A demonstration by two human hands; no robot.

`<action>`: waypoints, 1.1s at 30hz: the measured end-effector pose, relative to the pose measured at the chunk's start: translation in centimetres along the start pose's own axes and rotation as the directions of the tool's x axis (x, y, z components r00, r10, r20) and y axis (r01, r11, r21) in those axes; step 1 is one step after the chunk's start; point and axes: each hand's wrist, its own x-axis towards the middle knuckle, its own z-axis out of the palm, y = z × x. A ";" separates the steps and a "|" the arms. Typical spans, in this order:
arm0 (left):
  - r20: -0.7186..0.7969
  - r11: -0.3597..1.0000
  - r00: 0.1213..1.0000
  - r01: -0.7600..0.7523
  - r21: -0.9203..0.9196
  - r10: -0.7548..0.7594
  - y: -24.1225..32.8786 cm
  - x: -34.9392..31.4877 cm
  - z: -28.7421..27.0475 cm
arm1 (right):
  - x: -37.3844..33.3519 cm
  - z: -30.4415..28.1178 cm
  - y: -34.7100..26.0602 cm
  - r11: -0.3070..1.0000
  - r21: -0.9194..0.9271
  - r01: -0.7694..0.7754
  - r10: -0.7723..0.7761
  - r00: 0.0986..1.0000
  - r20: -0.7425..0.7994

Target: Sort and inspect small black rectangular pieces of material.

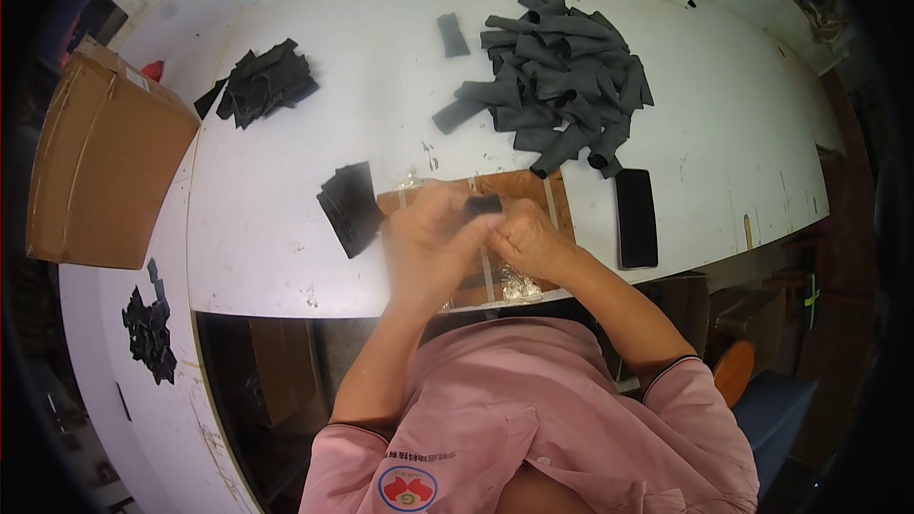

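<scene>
Close together above a brown cardboard sheet (560, 214), both my hands grip one small dark fabric piece (483, 204). My left hand (433, 228), slightly blurred, closes on its left side. On its right side, my right hand (533, 240) has its fingers curled in and pressed against it. The lower part of the piece is hidden by my fingers. Just left of my left hand lies a small stack of flat black fabric pieces (350, 209). Beyond my right hand sits a big loose pile of dark grey fabric tubes (571, 71), with a single grey piece (453, 35) beside it.
A black phone (637, 219) lies right of the cardboard sheet. Another heap of black pieces (267, 84) is at the far left, near a tall cardboard box (114, 157). More black scraps (149, 333) lie on the left side table. The white table's (257, 276) front edge runs before me.
</scene>
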 end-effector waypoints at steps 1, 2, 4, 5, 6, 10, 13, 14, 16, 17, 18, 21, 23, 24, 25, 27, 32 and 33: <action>-0.027 0.997 0.997 -0.073 -0.010 0.073 -0.4 0.0 -0.1 | 0.2 0.3 -0.4 0.998 -0.055 0.032 -0.033 0.999 -0.029; -0.054 0.989 0.988 -0.146 -0.018 0.145 -0.4 0.1 -0.2 | 0.6 0.1 -0.8 0.998 -0.052 0.028 -0.029 0.999 -0.030; -0.102 0.999 0.994 -0.039 -0.035 0.035 -0.2 -0.1 -0.1 | 1.2 -1.0 -1.9 0.993 -0.058 0.104 -0.111 0.983 -0.147; -0.075 0.993 0.992 -0.101 0.068 0.106 -0.7 -0.2 -0.1 | 0.8 -0.6 -1.4 0.993 -0.056 0.102 -0.110 0.983 -0.150; -0.041 0.972 0.984 -0.165 0.167 0.174 -1.2 -0.3 -0.2 | 0.1 0.1 -0.5 0.998 -0.037 0.046 -0.049 0.995 -0.091; -0.067 0.972 0.980 -0.175 0.160 0.187 -1.6 0.5 -0.1 | 0.7 0.6 0.8 1.000 0.018 0.013 -0.012 0.999 -0.048; -0.052 0.962 0.969 -0.247 -0.118 0.242 -0.6 -0.7 0.0 | 0.4 0.1 0.1 0.998 -0.066 0.006 -0.008 1.000 -0.027; -0.082 0.920 0.963 -0.270 -0.282 0.258 0.0 -1.0 0.1 | 0.4 -0.3 -0.5 0.999 -0.050 -0.017 0.017 1.000 -0.006; -0.097 0.935 0.959 -0.281 -0.217 0.266 -0.1 -1.0 -0.3 | 0.7 -0.8 -1.1 0.997 -0.068 -0.034 0.035 0.999 0.016; -0.168 0.900 0.955 -0.286 -0.329 0.243 0.3 -1.0 -0.3 | 0.9 -1.0 -1.4 0.995 -0.086 -0.049 0.052 0.998 0.038; -0.235 0.850 0.949 -0.296 -0.436 0.210 0.4 -0.9 -0.3 | 1.2 -1.5 -1.8 0.995 -0.088 -0.050 0.053 0.998 0.036; -0.277 0.795 0.945 -0.301 -0.526 0.175 1.2 -0.8 -0.9 | 2.3 -2.7 -3.3 0.996 -0.093 0.010 -0.007 0.999 0.041; -0.326 0.836 0.943 -0.233 -0.497 0.070 2.5 -0.5 -0.7 | 2.6 -3.1 -3.7 0.983 -0.177 0.056 -0.041 0.996 0.085; -0.328 0.836 0.942 -0.233 -0.497 0.067 2.3 -0.4 -1.0 | 2.6 -3.2 -3.8 0.983 -0.176 0.056 -0.041 0.995 0.088; -0.239 0.835 0.958 -0.259 -0.484 0.159 2.0 -0.4 -1.5 | 2.6 -3.1 -3.8 0.977 -0.204 0.064 -0.043 0.994 0.105; -0.178 0.792 0.959 -0.282 -0.542 0.220 1.7 -0.4 -1.8 | 2.7 -3.4 -4.1 0.971 -0.229 0.071 -0.042 0.991 0.126; -0.254 0.715 0.963 -0.238 -0.657 0.087 -0.4 -0.9 -2.7 | 2.0 -1.4 -2.9 0.980 -0.192 0.052 -0.033 0.994 0.100; -0.183 0.717 0.981 -0.172 -0.676 0.063 -0.8 -1.1 -2.5 | 2.0 -1.3 -2.8 0.980 -0.194 0.053 -0.034 0.994 0.101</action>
